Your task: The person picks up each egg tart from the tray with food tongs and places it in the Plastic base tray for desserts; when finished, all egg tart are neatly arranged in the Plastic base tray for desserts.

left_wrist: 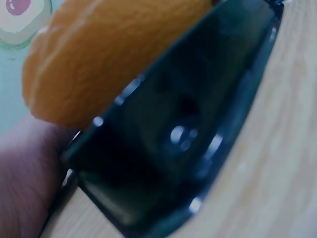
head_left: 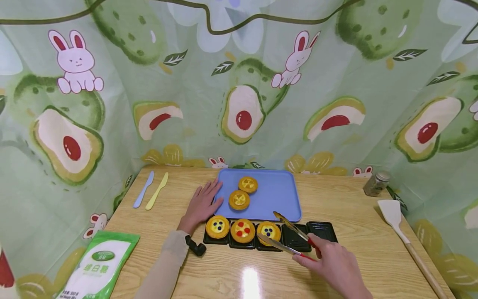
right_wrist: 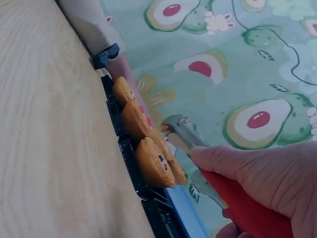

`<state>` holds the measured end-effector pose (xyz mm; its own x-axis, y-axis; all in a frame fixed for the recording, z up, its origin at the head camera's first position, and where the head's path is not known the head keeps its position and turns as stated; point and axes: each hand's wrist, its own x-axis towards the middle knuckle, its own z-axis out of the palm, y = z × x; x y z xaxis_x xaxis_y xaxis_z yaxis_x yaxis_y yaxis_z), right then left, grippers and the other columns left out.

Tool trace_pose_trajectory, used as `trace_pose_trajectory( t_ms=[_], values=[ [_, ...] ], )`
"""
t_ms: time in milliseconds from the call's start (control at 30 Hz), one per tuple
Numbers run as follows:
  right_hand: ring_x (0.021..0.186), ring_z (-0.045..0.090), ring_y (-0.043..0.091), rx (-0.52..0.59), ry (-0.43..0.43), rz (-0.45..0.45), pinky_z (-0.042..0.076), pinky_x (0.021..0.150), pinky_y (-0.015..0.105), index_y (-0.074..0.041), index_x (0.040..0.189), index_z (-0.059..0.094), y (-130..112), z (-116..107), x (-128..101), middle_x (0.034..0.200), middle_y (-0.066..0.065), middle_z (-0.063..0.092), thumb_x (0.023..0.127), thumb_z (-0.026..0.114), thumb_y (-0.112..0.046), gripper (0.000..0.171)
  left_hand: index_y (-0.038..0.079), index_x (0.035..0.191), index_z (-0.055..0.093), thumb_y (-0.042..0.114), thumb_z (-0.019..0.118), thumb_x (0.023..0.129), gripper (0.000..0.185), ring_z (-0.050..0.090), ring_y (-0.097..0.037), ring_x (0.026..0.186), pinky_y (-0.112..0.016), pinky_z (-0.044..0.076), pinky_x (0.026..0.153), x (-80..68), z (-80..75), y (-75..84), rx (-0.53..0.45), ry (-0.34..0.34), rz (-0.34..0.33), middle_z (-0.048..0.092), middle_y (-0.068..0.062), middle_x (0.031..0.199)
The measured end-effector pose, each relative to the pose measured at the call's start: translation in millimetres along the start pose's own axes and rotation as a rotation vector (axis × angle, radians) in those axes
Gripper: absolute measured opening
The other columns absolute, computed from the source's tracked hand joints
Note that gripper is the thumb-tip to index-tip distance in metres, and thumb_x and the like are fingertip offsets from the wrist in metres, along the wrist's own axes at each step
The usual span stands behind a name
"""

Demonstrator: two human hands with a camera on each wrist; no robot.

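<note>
My right hand [head_left: 334, 263] grips red-handled metal tongs [head_left: 289, 248], also in the right wrist view with their red handle [right_wrist: 247, 208]. The tongs' arms are spread. One tip is near the front of a tart with blue dots [head_left: 269, 232], the other over the front edge of the blue tray [head_left: 276, 191]. My left hand [head_left: 201, 204] lies with extended fingers on the tray's left edge. Two tarts with yellow wedge pieces, a front one [head_left: 239, 200] and a rear one [head_left: 248, 185], sit on the tray. A red-dotted tart [head_left: 243, 231] and another blue-dotted tart [head_left: 218, 227] sit in black holders.
Several black square holders form a row before the tray; the two at right, including the rightmost holder [head_left: 322, 231], hold no tart. A blue knife [head_left: 144, 190] and yellow knife [head_left: 157, 192] lie left, near a sugar bag [head_left: 98, 265]. A spatula [head_left: 401, 232] and jar [head_left: 376, 184] are right.
</note>
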<state>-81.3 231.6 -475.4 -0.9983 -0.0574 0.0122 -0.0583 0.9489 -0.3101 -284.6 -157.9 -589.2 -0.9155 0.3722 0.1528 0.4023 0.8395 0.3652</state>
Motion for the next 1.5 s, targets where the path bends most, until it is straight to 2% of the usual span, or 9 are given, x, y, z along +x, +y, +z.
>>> trace_pose_trajectory(
  t_ms=[133,333,467,567,600,733,867,1133,1500],
  values=[
    [0.053,0.038,0.014,0.002,0.030,-0.012,0.026,0.046,0.030,-0.019,0.086,0.060,-1.1,-4.4,3.2,0.065,-0.006,0.045,0.077,0.078,-0.074,0.058,0.024,0.168,0.025,0.055,0.039,0.109,0.068,0.017,-0.030,0.161,-0.057,0.010,0.128,-0.1,-0.5,0.9,-0.007,0.012,0.008,0.017,0.003,0.175],
    [0.051,0.037,0.012,-0.012,0.047,-0.047,0.027,0.044,0.030,-0.020,0.086,0.059,-8.2,-2.4,9.6,0.063,-0.008,0.044,0.077,0.076,-0.075,0.058,0.024,0.168,0.025,0.054,0.040,0.110,0.067,0.016,-0.030,0.161,-0.057,0.009,0.128,-2.3,-3.1,3.1,-0.017,-0.001,0.000,0.015,0.003,0.175],
    [0.049,0.033,0.010,-0.010,0.074,-0.091,0.025,0.043,0.028,-0.017,0.107,0.076,-14.3,2.3,15.7,0.059,-0.010,0.041,0.076,0.078,-0.074,0.065,0.023,0.168,0.025,0.053,0.040,0.110,0.067,0.016,-0.031,0.161,-0.058,0.009,0.127,-2.1,-3.4,3.6,-0.022,0.005,0.000,0.016,0.001,0.175],
    [0.049,0.028,0.008,-0.014,0.109,-0.125,0.020,0.044,0.027,-0.019,0.130,0.075,-18.0,5.6,21.2,0.058,-0.010,0.036,0.075,0.079,-0.074,0.077,0.021,0.168,0.027,0.052,0.041,0.109,0.067,0.017,-0.033,0.160,-0.059,0.010,0.127,-1.7,-2.0,2.7,-0.026,0.020,0.010,0.018,-0.001,0.175],
    [0.049,0.027,0.008,-0.015,0.123,-0.138,0.019,0.044,0.027,-0.020,0.130,0.075,-19.0,6.5,23.3,0.057,-0.010,0.034,0.075,0.079,-0.073,0.077,0.021,0.168,0.028,0.052,0.041,0.109,0.067,0.018,-0.034,0.160,-0.060,0.010,0.127,-1.5,-1.6,2.4,-0.028,0.025,0.015,0.019,-0.002,0.175],
    [0.047,0.022,0.007,-0.025,0.176,-0.202,0.015,0.044,0.026,-0.022,0.100,0.073,-22.2,8.4,32.1,0.055,-0.011,0.027,0.076,0.081,-0.071,0.056,0.020,0.168,0.028,0.052,0.040,0.109,0.068,0.018,-0.034,0.160,-0.060,0.010,0.126,-1.1,-0.6,2.2,-0.026,0.030,0.020,0.020,-0.003,0.174],
    [0.045,0.018,0.006,-0.033,0.208,-0.262,0.012,0.044,0.025,-0.024,0.077,0.050,-24.8,8.3,42.1,0.056,-0.011,0.022,0.077,0.081,-0.068,0.054,0.019,0.167,0.030,0.050,0.042,0.109,0.067,0.019,-0.035,0.160,-0.060,0.011,0.126,-1.6,-1.0,2.4,-0.037,0.028,0.020,0.021,-0.004,0.174],
    [0.047,0.013,0.005,-0.034,0.248,-0.354,0.011,0.043,0.024,-0.019,0.072,0.044,-24.9,9.4,64.4,0.058,-0.011,0.017,0.080,0.082,-0.064,0.060,0.020,0.167,0.029,0.050,0.041,0.109,0.067,0.018,-0.034,0.160,-0.060,0.011,0.126,-1.3,-0.9,0.8,-0.025,0.024,0.019,0.021,-0.003,0.174],
    [0.046,0.017,0.008,-0.043,0.193,-0.415,0.011,0.045,0.026,-0.020,0.076,0.046,-24.5,20.8,102.3,0.059,-0.010,0.018,0.081,0.078,-0.068,0.058,0.020,0.167,0.029,0.052,0.040,0.109,0.067,0.020,-0.034,0.160,-0.061,0.012,0.126,-2.1,-0.9,-0.1,-0.018,0.039,0.035,0.022,-0.003,0.174]
  ],
)
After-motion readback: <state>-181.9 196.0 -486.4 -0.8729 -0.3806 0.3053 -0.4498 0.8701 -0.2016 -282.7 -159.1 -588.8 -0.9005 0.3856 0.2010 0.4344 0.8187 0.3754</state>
